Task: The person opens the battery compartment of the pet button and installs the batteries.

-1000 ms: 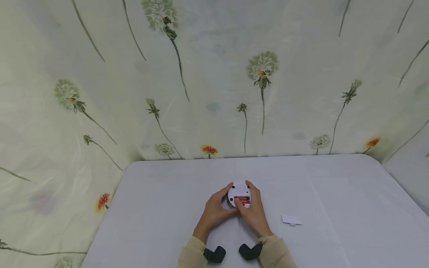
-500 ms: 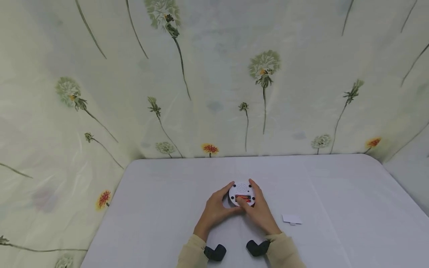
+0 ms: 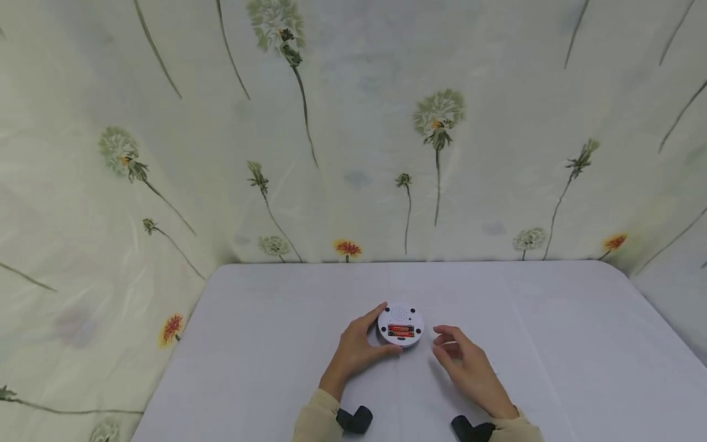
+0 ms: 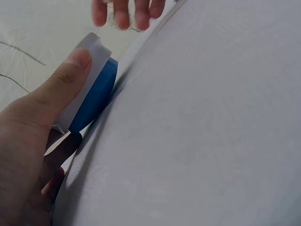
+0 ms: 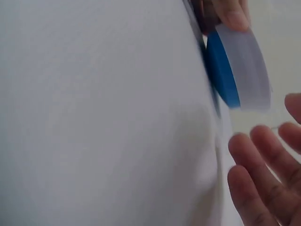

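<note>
A round white device (image 3: 399, 315) lies with its underside up on the table, showing speaker holes, dark feet and an open battery compartment. Red-orange batteries (image 3: 401, 331) sit side by side in that compartment. My left hand (image 3: 358, 348) grips the device by its left edge, thumb at the near side and a finger at the far side. From the left wrist, its white side and blue lower part (image 4: 96, 96) show under my thumb. My right hand (image 3: 468, 371) hovers apart from the device, to its right, fingers loosely bent and holding nothing. It covers almost all of a white battery cover on the table.
A white cloth covers the table (image 3: 276, 319), whose far edge meets a flower-printed curtain (image 3: 353, 202). Black camera mounts (image 3: 355, 420) stick out at both wrists, close above the tabletop.
My right hand has let go of the device and moved right, over the spot where the white battery cover lay in view. My left hand keeps its grip, and the device has barely moved.
</note>
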`<action>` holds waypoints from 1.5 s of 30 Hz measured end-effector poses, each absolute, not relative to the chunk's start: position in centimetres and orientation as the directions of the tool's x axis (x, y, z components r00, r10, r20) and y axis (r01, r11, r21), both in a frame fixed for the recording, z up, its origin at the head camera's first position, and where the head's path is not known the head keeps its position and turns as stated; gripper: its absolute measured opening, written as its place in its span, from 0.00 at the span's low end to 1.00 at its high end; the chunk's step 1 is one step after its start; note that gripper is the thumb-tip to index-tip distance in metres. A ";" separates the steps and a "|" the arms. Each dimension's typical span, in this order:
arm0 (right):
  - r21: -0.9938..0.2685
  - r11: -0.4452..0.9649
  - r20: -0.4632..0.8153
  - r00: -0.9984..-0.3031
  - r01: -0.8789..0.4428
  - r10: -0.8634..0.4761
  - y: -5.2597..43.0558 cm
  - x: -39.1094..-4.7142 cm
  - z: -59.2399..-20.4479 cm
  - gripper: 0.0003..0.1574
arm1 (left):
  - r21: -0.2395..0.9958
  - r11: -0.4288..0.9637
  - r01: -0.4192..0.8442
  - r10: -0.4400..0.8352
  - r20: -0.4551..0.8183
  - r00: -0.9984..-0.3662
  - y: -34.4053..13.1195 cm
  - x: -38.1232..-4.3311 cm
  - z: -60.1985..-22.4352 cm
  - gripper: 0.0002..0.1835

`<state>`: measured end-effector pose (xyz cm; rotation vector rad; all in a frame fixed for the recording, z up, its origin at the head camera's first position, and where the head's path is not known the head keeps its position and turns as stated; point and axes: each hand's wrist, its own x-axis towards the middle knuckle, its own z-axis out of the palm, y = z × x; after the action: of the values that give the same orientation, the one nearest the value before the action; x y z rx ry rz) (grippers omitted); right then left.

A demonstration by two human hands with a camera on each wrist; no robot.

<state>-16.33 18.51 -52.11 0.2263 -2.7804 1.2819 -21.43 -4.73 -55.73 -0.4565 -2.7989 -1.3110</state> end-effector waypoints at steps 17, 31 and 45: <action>-0.348 0.873 0.430 -0.885 -0.343 -0.176 24.2 -12.1 -52.9 0.20 | 0.756 0.604 0.253 0.255 0.118 -0.960 -4.4 -21.1 -55.8 0.50; -0.370 0.905 0.225 -0.965 -0.211 -0.133 25.2 -12.8 -52.4 0.16 | 0.763 0.591 0.262 0.246 0.139 -0.959 -4.9 -21.3 -55.4 0.50; -0.335 0.923 0.076 -0.982 -0.187 -0.171 25.2 -13.5 -52.0 0.11 | 0.760 0.593 0.266 0.248 0.142 -0.958 -4.8 -21.2 -55.3 0.50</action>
<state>-13.51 25.18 -52.00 0.2823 -3.0365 0.5361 -21.23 -4.83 -55.29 -0.4493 -2.7851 -1.3345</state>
